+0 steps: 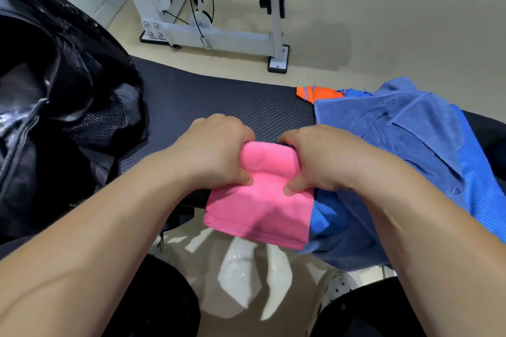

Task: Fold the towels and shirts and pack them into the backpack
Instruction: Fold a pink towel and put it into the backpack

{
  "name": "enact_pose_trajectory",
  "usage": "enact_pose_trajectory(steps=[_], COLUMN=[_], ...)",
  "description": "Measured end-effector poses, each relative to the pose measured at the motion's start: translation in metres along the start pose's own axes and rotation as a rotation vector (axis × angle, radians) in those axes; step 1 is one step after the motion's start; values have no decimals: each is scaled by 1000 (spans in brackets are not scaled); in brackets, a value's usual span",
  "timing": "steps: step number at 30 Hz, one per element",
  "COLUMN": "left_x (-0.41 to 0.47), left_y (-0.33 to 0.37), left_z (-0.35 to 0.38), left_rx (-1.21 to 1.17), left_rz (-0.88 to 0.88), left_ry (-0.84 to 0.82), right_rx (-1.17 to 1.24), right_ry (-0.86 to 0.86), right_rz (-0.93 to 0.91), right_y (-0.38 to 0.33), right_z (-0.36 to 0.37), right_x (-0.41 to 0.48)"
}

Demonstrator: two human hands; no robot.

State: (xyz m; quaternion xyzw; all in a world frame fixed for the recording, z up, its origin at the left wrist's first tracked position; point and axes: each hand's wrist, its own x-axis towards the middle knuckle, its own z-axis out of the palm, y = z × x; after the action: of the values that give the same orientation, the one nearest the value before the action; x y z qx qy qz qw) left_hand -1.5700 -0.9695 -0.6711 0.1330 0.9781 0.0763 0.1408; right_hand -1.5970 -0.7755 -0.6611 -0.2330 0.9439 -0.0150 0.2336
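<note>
Head view, single frame. I am watching both hands working at the near edge of the black padded counter [219, 96].

- Left hand [216, 153]: gripping the pink towel [260, 210] at its far left side, fingers curled over the top fold, thumb pressing down on the cloth.
- Right hand [323, 161]: doing the same on the far right side, thumb pinching into the pink cloth. The two thumbs are lying close together but apart.
- The pink towel is sitting folded into a small thick rectangle, its near end hanging past the counter edge (the stitched hem is facing me).
- The black backpack [54, 76] is standing on the left of the counter, its mesh inner pocket showing.
- Just right of the pink towel, a blue towel [383, 123] is lying crumpled, touching it, with a bright blue mesh shirt [476, 186] under it and an orange garment [317, 92] peeking out at the far end.
- Background: a white gym machine frame [219, 38] is standing on the beige floor [383, 35].
</note>
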Motion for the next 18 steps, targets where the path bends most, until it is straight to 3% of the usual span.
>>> enact_pose_trajectory(steps=[4, 8, 10, 15, 18], left_x=[2, 7, 9, 9, 0], left_y=[-3, -9, -11, -18, -24], left_z=[2, 7, 8, 18, 23], left_rx=[-5, 137, 215, 201, 103], left_rz=[39, 11, -16, -54, 46], left_ry=[135, 465, 535, 527, 448], right_rx=[-64, -113, -96, 85, 67], right_ry=[80, 555, 722, 569, 416], right_rz=[41, 18, 13, -101, -169], right_y=[2, 5, 4, 2, 1], right_z=[-7, 6, 15, 23, 33], right_x=[2, 17, 25, 10, -9])
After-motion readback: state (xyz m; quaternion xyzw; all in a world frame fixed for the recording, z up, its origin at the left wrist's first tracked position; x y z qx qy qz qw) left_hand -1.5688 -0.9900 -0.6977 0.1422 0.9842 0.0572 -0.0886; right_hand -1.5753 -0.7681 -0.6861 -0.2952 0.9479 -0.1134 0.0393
